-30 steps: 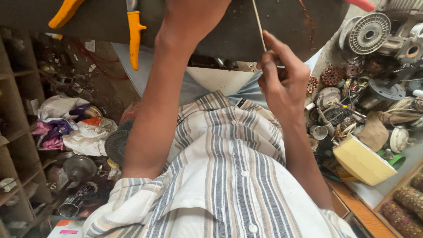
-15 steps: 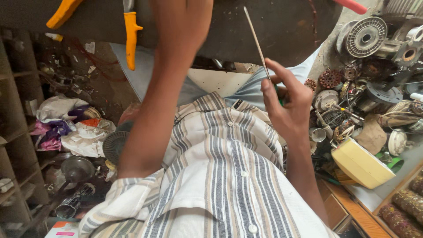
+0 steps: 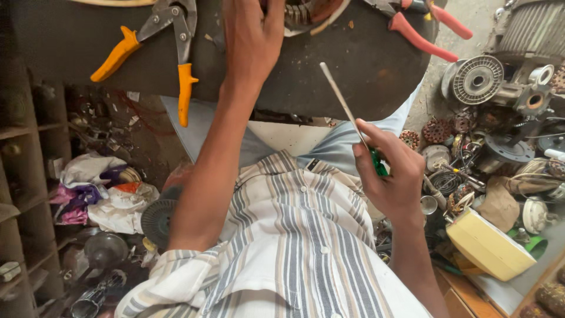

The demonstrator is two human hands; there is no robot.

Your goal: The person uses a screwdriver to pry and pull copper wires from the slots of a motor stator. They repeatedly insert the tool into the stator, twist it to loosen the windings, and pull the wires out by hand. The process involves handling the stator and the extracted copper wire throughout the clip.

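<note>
A screwdriver (image 3: 347, 112) with a green handle is gripped in the closed right hand (image 3: 391, 176), just below the dark board (image 3: 353, 65). Its long axis is tilted, with the thin shaft pointed up and to the left, over the board's near edge. The left hand (image 3: 253, 35) is laid on the board, fingers curled at a coil (image 3: 306, 15). Orange-handled pliers (image 3: 159, 41) are seen left of it.

The right hand (image 3: 391, 176) is drawing the green-handled screwdriver (image 3: 347, 112) back from the dark board (image 3: 329, 65), its shaft now tilting clear, tip over the board's face.
</note>
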